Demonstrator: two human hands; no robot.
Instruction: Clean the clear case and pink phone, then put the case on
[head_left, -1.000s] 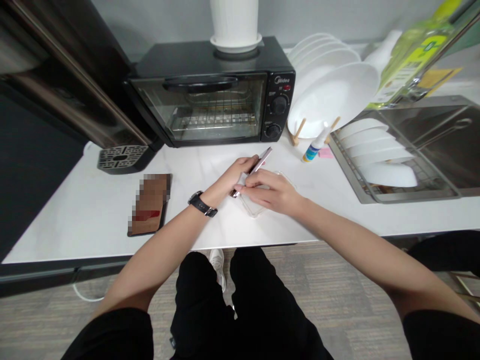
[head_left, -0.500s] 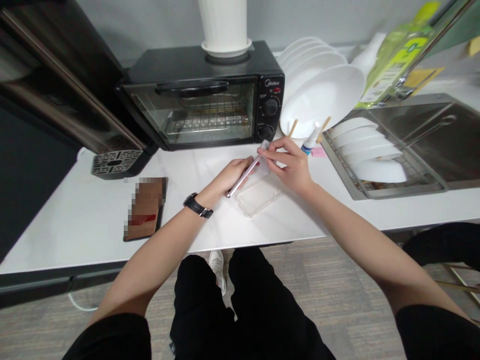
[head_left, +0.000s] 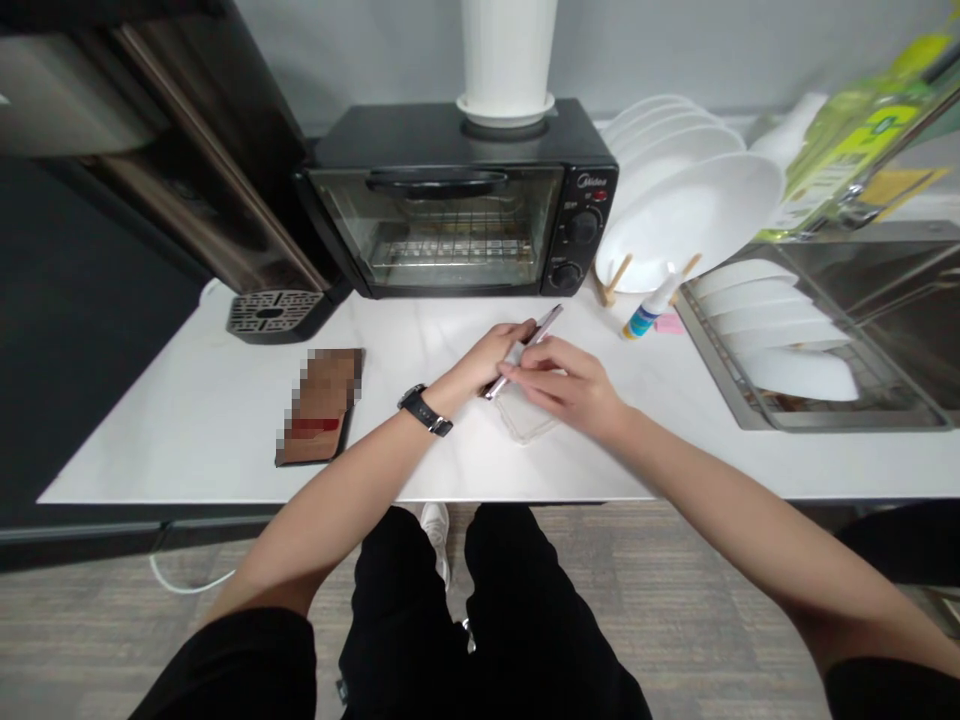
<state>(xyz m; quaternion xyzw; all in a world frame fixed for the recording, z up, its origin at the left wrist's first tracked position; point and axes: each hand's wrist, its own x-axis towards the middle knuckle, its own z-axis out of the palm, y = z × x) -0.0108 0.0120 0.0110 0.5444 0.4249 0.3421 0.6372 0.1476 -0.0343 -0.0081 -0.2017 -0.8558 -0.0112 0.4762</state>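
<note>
A slim phone [head_left: 551,320] is tilted on its edge above the counter, gripped by my left hand [head_left: 489,358], which wears a black watch. My right hand [head_left: 568,382] is closed at the phone's near side, pinching a small white wipe [head_left: 515,352] against its edge. The wipe is mostly covered by fingers, so its exact kind is hard to see. Beneath both hands lies a clear phone case [head_left: 521,428] on the white counter [head_left: 450,470], partly hidden by my right hand.
Left of my forearm lies a second phone [head_left: 319,410], its screen blurred. A toaster oven [head_left: 450,230] stands behind my hands. Right of it are racked white plates [head_left: 690,220], a small spray bottle [head_left: 646,312] and a sink [head_left: 750,410] holding bowls. A drink machine's drip tray [head_left: 274,315] sits at left.
My right hand and the white wipe have slid from the phone's far end down toward its near end. The camera view has shifted, moving the scene rightward.
</note>
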